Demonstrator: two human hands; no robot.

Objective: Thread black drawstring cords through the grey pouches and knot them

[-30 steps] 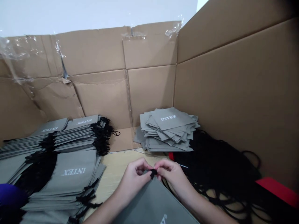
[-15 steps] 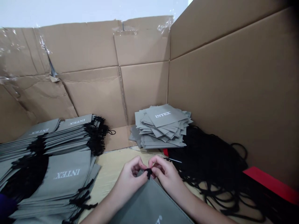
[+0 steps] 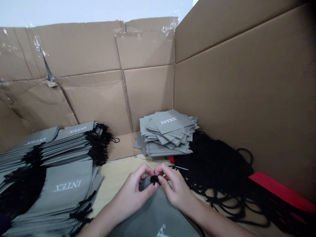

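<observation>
Pinching a black knot (image 3: pixel 154 180) between their fingertips, the left hand (image 3: pixel 130 192) and right hand (image 3: pixel 175 190) meet low in the head view, fingers curled narrow around it, so the knot is mostly hidden and its exact shape is hard to make out. The knot sits at the top edge of a grey bag (image 3: pixel 154 215), which lies under both forearms and runs off the bottom of the frame. A white mark on the bag is cut off there, too little of it showing to read. The bag rests on a pale board (image 3: pixel 115 177), with a narrow strip of open board between the left hand and a tall stack (image 3: pixel 58 194) of grey bags. That stack and a second stack (image 3: pixel 70 141) behind it run off the left edge, their black cords bunched along the right side, and both show white "INTEX" printing upside down. Straight ahead, just beyond the hands, a loose pile (image 3: pixel 166 131) of grey bags reads "INTEX" on top. To the right lies a heap of black cords (image 3: pixel 212 164), tangled and hard to separate, touching a red strip (image 3: pixel 278 187). Cardboard walls (image 3: pixel 247 98) rise behind and beside everything, patched with clear tape (image 3: pixel 40 54).
</observation>
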